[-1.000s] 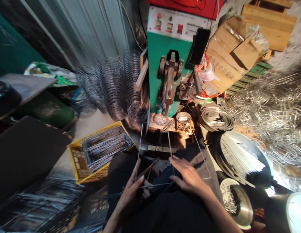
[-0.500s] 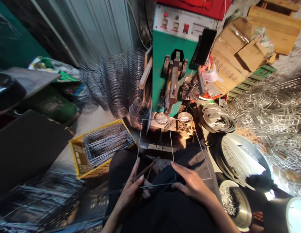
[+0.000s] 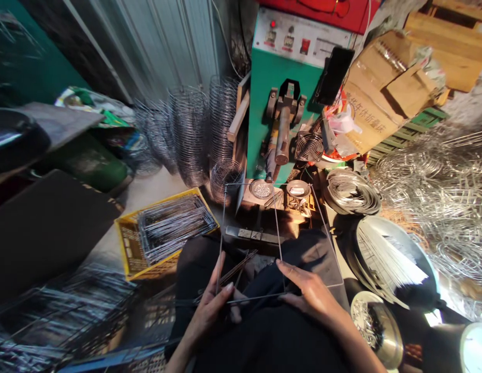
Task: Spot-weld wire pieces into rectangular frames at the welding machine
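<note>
A thin rectangular wire frame [image 3: 277, 223] with one cross wire lies over my lap, its far edge near the green welding machine [image 3: 287, 98]. My left hand [image 3: 212, 311] grips the frame's near left corner, fingers closed round the wire, and a few short loose rods [image 3: 236, 267] stick out from the same hand. My right hand [image 3: 310, 295] rests on the frame's near edge by the cross wire, with its fingers pinching the wire.
A yellow crate [image 3: 128, 248] of wire rods sits at my left. Round wire cages [image 3: 186, 134] stand behind it. Metal bowls [image 3: 380, 331] and a pan of straight wires [image 3: 396, 254] lie at my right, with coiled wire [image 3: 351, 191] and cardboard boxes [image 3: 376, 93] beyond.
The view has shifted a little to the left and down, so the machine sits further right. Both hands keep their hold on the frame, which has moved slightly toward the machine.
</note>
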Demonstrator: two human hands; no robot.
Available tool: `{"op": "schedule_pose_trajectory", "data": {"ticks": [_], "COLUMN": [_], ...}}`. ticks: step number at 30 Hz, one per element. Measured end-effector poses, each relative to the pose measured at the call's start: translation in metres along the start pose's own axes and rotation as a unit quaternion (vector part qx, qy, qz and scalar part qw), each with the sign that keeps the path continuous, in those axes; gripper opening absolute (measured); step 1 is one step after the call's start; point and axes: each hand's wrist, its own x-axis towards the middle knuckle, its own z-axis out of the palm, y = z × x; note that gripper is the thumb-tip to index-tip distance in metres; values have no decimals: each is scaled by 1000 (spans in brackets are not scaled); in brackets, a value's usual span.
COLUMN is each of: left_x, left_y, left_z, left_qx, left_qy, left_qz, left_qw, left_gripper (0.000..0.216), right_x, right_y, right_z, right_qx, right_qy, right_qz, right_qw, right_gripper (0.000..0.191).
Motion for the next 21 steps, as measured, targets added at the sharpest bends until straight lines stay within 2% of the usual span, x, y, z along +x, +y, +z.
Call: {"op": "schedule_pose_trajectory", "data": {"ticks": [7, 13, 21], "left_x": [5, 8, 5], "left_y": [0, 1, 7], "left_z": [1, 5, 8], "left_qx": [12, -1, -3], "left_qy": [-34, -22, -21], "left_qz": [8, 11, -1], "left_qw": [999, 1000, 1000], "left_gripper": [104, 99, 97], "right_x": [0, 4, 3], "right_y": [2, 2, 5], "right_z": [-3, -7, -5], "right_qx": [-13, -22, 1], "right_qy": [3, 0, 25], "right_qz": [3, 5, -17], "right_qw": [1000, 1000, 1000], "right_gripper": [77, 74, 81]}}
